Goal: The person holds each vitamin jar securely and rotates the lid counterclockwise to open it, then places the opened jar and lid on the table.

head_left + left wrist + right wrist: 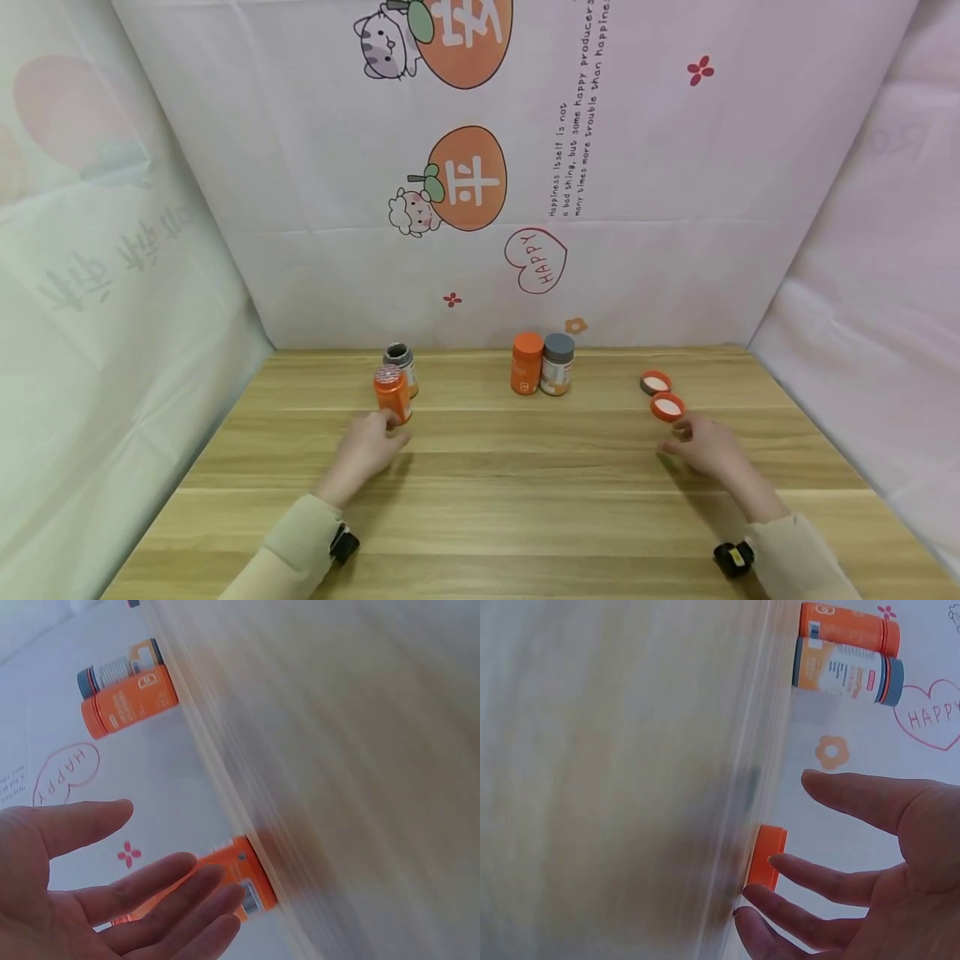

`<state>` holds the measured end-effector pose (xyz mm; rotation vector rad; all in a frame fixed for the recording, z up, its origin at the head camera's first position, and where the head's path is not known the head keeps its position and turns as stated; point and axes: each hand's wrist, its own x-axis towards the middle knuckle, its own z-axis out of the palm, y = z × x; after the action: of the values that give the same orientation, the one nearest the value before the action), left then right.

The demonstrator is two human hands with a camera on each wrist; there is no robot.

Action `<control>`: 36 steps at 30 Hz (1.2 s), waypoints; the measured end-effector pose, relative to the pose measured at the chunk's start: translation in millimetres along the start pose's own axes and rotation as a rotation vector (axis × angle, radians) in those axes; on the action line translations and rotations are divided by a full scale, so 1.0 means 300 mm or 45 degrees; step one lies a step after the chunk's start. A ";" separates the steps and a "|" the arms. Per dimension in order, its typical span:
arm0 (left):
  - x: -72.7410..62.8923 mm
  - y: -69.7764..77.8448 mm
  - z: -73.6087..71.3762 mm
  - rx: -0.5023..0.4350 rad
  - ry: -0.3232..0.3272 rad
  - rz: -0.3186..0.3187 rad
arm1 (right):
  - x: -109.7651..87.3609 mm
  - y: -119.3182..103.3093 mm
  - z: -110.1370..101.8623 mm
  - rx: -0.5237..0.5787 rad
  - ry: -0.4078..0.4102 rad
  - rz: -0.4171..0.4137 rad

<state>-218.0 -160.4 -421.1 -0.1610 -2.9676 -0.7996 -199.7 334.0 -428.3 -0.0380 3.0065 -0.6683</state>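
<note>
At the left of the table my left hand [372, 447] is beside an uncapped orange bottle [393, 398]. In the left wrist view its thumb and fingers [161, 874] are spread apart, with the orange bottle [259, 881] partly hidden behind them. Just behind that bottle stands a grey-rimmed open bottle [401, 360]. On the right side, my right hand [705, 446] is close to an orange lid [667, 407] lying with its white inside up. The right wrist view shows loosely extended fingers [817, 881] overlapping the lid [769, 851]; contact is unclear.
Two capped bottles stand together at the back middle, one orange [527, 364] and one with a grey cap [557, 365]. A second lid [656, 382] lies behind the orange lid, also inside up. A printed cloth [337, 275] rises at the wooden table's [517, 500] back edge.
</note>
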 end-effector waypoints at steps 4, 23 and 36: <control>0.003 0.021 0.017 -0.014 0.020 0.048 | -0.006 -0.024 0.013 0.006 0.018 -0.038; 0.040 0.124 0.068 -0.102 -0.055 0.099 | 0.000 -0.112 0.052 0.069 0.017 -0.148; 0.082 0.170 0.115 -0.161 -0.105 0.156 | 0.010 -0.150 0.071 0.088 0.029 -0.265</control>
<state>-237.7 -96.9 -423.4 -0.3871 -2.9470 -0.9874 -200.8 284.1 -428.6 -0.3466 3.0250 -0.7941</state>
